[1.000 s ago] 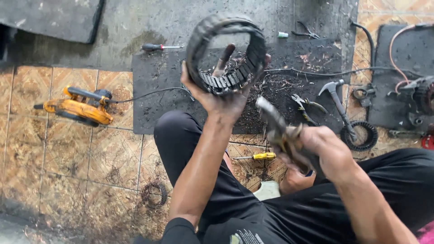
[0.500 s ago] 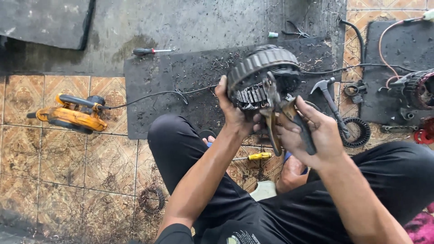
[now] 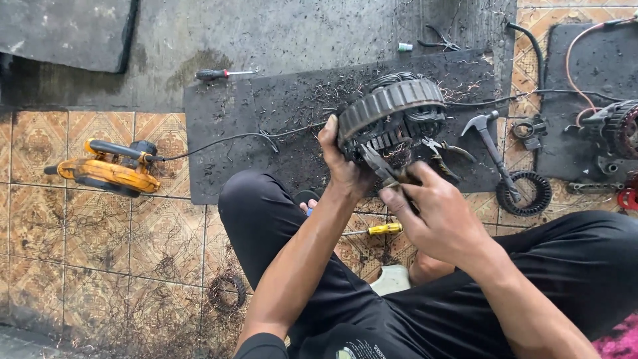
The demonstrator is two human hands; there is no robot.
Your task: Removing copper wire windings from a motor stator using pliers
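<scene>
Dark ribbed metal stator ring [image 3: 392,116] clasped in left hand [image 3: 342,166] over black rubber mat [image 3: 266,119], grey metal pliers [image 3: 392,174] clenched in right hand [image 3: 442,213], biting into ring's windings.

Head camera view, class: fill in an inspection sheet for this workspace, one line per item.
Surface: patterned floor tiles and a black rubber mat, strewn with wire scraps.
Job's things: round grey metal stator with copper windings; metal pliers at its lower edge.
Clutter: yellow power tool, hammer, red-handled screwdriver, yellow-handled screwdriver, black toothed ring.
Grippers: left hand holds stator; right hand grips pliers.
Cables: black cord crosses mat.
Surroundings: second motor far right.
</scene>
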